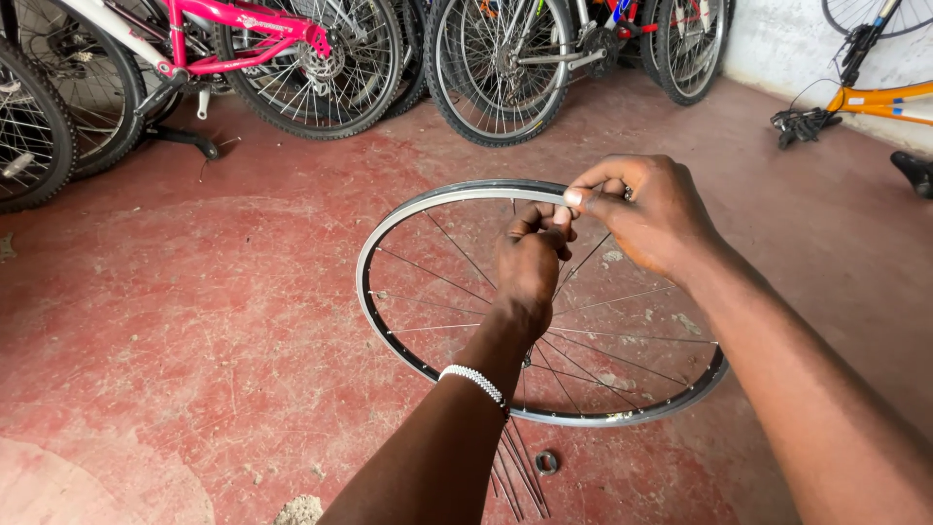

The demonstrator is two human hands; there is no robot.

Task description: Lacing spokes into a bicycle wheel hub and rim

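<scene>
A bare bicycle wheel rim (408, 219), silver with thin spokes and no tyre, stands before us over a worn red floor (194, 321), its far edge raised toward our hands. Our left hand (530, 262), a white beaded bracelet (474, 381) at the wrist, reaches through the spokes from below, its fingers pinched together just under the top of the rim. Our right hand (646, 214) comes over from the right, thumb and forefinger pressed on the rim's upper edge, right beside the left fingertips. Each grip is clenched on something small at that spot, perhaps a spoke end or nipple; the view is too poor for us to tell which.

A loose bundle of spokes (520, 476) lies on the floor near our left forearm, with a small metal ring (547, 462) just beside it. Behind the rim, a pink bicycle (243, 29) and further bicycle wheels (496, 73) stand in a row along the back. An orange bicycle frame (880, 99) rests by the white wall (777, 39) at the right.
</scene>
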